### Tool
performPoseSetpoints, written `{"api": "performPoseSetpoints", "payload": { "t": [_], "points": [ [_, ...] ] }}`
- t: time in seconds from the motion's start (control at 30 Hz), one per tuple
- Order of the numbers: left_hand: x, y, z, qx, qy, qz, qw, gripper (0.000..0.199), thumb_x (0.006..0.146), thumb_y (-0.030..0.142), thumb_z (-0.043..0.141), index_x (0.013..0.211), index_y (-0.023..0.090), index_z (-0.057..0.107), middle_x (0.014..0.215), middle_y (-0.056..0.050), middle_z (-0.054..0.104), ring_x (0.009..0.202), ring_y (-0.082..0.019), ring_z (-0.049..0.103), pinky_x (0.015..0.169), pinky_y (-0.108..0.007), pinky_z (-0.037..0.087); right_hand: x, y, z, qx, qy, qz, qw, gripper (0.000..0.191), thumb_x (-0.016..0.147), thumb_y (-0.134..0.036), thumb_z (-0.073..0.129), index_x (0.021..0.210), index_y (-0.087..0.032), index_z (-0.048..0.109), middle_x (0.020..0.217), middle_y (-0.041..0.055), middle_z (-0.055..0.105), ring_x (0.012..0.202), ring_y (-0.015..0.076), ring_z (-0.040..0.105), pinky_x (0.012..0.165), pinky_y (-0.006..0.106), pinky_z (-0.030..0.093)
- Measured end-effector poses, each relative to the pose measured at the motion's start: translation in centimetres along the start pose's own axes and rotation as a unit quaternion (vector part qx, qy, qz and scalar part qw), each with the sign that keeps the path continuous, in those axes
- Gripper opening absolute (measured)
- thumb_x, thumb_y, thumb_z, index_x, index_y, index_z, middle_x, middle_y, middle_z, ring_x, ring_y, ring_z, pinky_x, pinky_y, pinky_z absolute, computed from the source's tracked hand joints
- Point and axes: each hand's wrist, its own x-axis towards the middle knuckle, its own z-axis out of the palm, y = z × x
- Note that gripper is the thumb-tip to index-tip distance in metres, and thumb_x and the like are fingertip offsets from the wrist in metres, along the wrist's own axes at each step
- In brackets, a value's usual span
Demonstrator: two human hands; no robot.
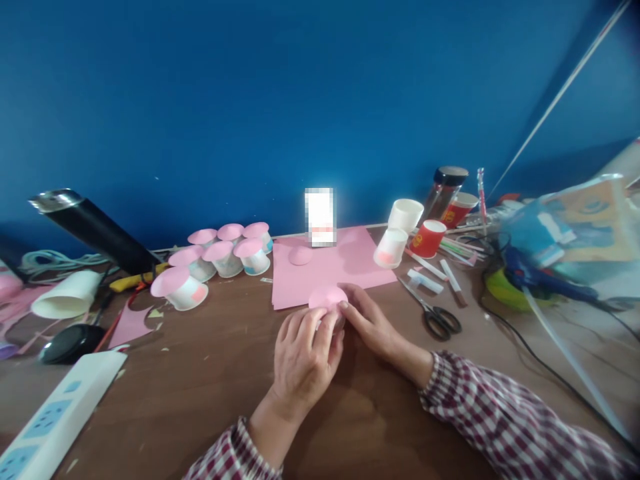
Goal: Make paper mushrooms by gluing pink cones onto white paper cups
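Near the table's middle, both hands are closed around a pink paper disc (pixel 325 296). My left hand (pixel 304 348) covers its near side with bent fingers. My right hand (pixel 371 323) grips its right edge, thumb on top. A pale shape shows under the disc between the hands, but most of it is hidden, so I cannot tell whether it is a cup. Just behind lie pink paper sheets (pixel 345 263) with a loose pink disc (pixel 301 255) on them. To the left stand several short white cups (pixel 188 295) topped with pink discs.
On the right are black-handled scissors (pixel 440 323), white paper cups (pixel 391 247), a red cup (pixel 428 239), a dark-lidded bottle (pixel 445 190) and a blue glue gun (pixel 540 277) with its cord. At left lie a power strip (pixel 60 413), a tipped cup (pixel 70 295) and a black flask (pixel 100 230).
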Motion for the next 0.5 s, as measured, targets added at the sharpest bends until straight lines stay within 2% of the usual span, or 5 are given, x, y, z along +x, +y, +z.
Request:
{"api": "performPoseSetpoints", "payload": {
  "t": [0.5],
  "points": [
    [-0.05, 0.18, -0.15, 0.01, 0.018, -0.003, 1.0, 0.032, 0.078, 0.02, 0.063, 0.109, 0.015, 0.062, 0.1, -0.01, 0.062, 0.093, -0.024, 0.056, 0.084, -0.038, 0.046, -0.19, -0.28, 0.18, 0.005, -0.001, 0.01, 1.0, 0.042, 0.088, -0.037, 0.052, 0.125, -0.018, 0.045, 0.108, 0.0071, 0.058, 0.102, 0.0197, 0.056, 0.092, 0.035, 0.045]
  ]
}}
